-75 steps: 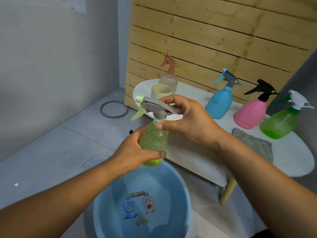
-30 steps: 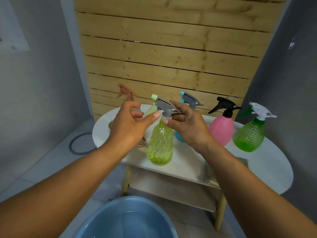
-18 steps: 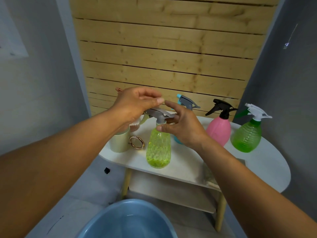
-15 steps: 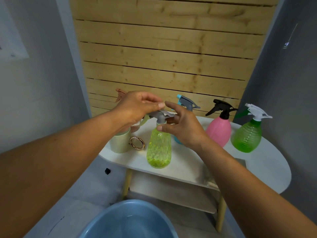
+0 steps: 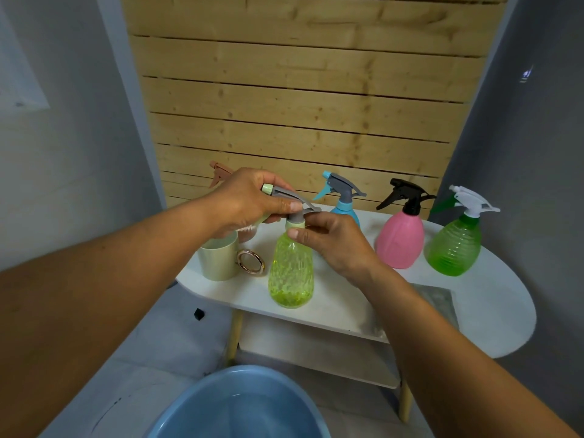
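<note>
Head view: two bare arms reach in from the lower corners to a spray bottle (image 5: 291, 270) at the middle of the frame.
bottle's place: it stands upright, yellow-green and clear, near the front edge of the white table (image 5: 493, 314), just right of the cup (image 5: 218, 257).
spray head (image 5: 289, 197): grey with a pale green nozzle, on the bottle's neck, nozzle pointing to the upper left.
left hand (image 5: 249, 197): comes over from the left, its fingers curled round the spray head.
right hand (image 5: 335, 238): thumb and forefinger pinch the collar at the neck; the other fingers curl behind it.
gold ring (image 5: 251, 262): between cup and bottle, touching the cup's side.
back row: blue bottle (image 5: 346, 210), pink bottle (image 5: 399, 241) and green bottle (image 5: 455, 248) stand towards the right of the frame; a brown sprayer (image 5: 219, 172) peeks out behind the left hand.
cloth (image 5: 439, 298): grey, flat on the table, right of the right forearm.
basin (image 5: 240, 406): blue, on the floor at bottom centre.
backdrop: wooden slats (image 5: 300, 105) fill the upper middle.
</note>
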